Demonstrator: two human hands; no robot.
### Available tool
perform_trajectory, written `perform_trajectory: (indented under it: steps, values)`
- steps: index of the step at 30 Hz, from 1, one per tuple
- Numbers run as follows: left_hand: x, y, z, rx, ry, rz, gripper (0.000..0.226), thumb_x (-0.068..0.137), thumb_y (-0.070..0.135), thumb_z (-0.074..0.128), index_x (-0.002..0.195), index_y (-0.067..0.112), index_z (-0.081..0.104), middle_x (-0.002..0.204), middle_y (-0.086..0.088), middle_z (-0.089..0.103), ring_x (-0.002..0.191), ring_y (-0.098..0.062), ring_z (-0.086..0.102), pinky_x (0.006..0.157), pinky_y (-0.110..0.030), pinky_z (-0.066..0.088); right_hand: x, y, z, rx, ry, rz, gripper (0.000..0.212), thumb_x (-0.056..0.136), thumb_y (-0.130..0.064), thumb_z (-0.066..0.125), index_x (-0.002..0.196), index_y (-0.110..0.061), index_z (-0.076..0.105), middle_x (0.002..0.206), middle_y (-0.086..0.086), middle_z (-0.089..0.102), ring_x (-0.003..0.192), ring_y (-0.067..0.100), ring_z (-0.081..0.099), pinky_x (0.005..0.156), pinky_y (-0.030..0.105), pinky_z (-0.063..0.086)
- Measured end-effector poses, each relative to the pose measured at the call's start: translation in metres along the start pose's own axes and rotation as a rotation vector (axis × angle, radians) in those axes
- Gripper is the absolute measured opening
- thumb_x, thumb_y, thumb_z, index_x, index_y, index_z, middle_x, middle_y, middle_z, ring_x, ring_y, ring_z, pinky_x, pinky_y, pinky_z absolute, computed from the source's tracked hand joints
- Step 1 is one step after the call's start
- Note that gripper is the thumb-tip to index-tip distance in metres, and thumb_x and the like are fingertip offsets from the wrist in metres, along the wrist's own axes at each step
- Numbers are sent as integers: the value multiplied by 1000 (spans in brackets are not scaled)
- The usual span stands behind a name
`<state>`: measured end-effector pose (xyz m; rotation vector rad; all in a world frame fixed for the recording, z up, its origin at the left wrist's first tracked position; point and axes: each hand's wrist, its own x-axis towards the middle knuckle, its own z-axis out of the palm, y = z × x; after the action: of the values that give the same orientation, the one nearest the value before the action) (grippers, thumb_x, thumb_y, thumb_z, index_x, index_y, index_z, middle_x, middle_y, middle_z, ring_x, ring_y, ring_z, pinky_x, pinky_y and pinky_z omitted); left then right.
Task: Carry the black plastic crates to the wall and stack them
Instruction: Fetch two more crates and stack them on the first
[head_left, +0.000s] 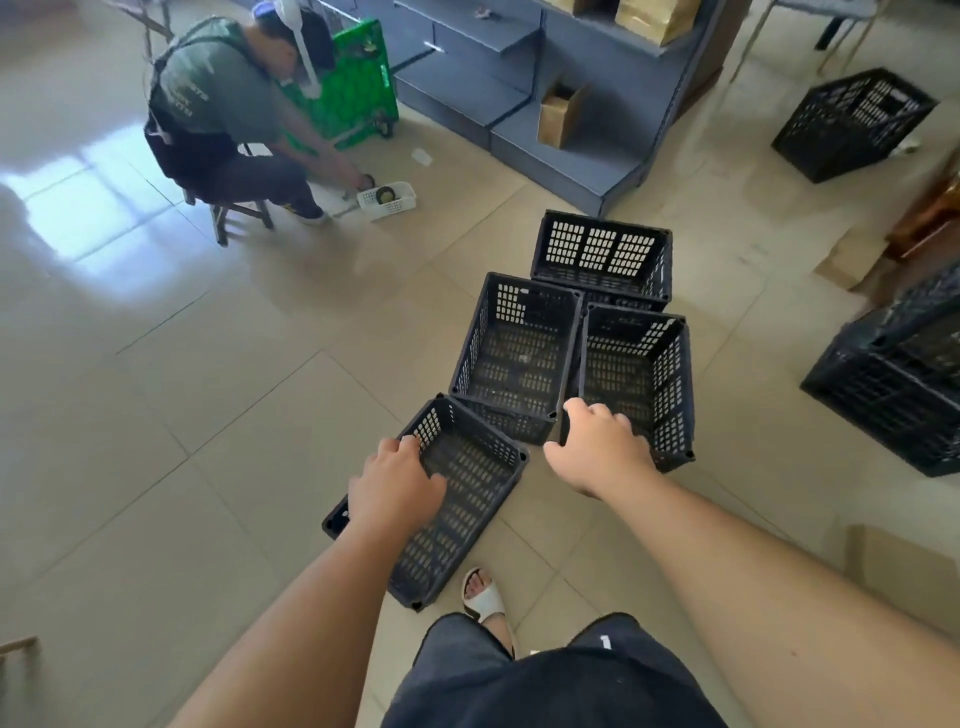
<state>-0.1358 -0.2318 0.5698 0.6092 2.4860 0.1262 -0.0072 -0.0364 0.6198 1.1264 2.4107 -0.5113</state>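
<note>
early stage, by the look of it: four black crates (519, 353) clustered unstacked on floor at frame centre. left hand (395, 488) curled over nearest crate (467, 499) rim; right hand (597, 447) gripping right crate (644, 374) near edge. neither lifted; no wall stack visible.

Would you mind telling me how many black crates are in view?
6: nearest crate under the left hand, three clustered beyond, one far right, one at right edge, possibly stacked.
</note>
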Motion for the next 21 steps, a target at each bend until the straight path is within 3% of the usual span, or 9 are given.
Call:
perform_trajectory:
  steps: [11,21]
  values:
    - [54,-56,2,-107,-27,-271,57,91,47,47,142,23,44,138,-3,50,123,-26,52,91,-45,48,106,-94,0,-224,-108,-255,53,97,-43,48,144,-19,39,144,10,47,130,33,45,102,49,43]
    - [80,-68,63,-331,-74,-641,59,90,46,52,143,22,44,138,-4,50,123,-27,53,95,-44,49,212,-128,62,-326,-297,-415,53,98,-40,48,144,-17,38,140,11,48,128,34,45,100,48,44]
